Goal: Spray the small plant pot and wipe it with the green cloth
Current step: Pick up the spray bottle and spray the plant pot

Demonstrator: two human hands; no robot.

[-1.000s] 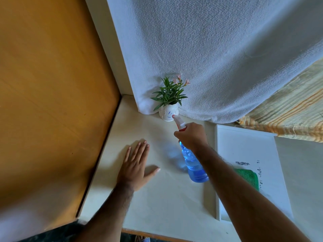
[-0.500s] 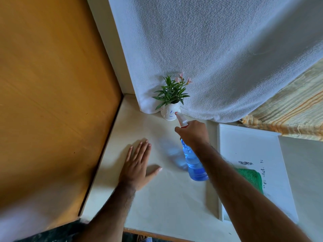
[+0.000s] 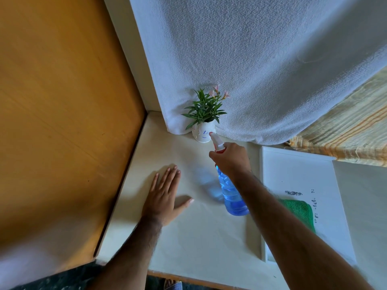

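A small white plant pot (image 3: 202,133) with blue marks and a green plant with pink flowers stands at the back of the white table (image 3: 188,237), against a hanging white cloth. My right hand (image 3: 231,159) grips the neck of a blue spray bottle (image 3: 231,193), tilted with its white and red nozzle almost touching the pot's right side. My left hand (image 3: 164,197) lies flat on the table, fingers spread, holding nothing. The green cloth (image 3: 301,212) lies on a white board to the right, partly hidden by my right forearm.
A wooden panel (image 3: 62,122) walls off the left side. The white cloth (image 3: 251,70) hangs behind the pot. The white board (image 3: 297,176) with small print lies on the right. A striped yellow fabric (image 3: 345,132) is at the back right. The table's front edge is near me.
My right hand has pushed the spray bottle slightly farther toward the pot, bringing the nozzle closer to it. My left hand stays flat on the table.
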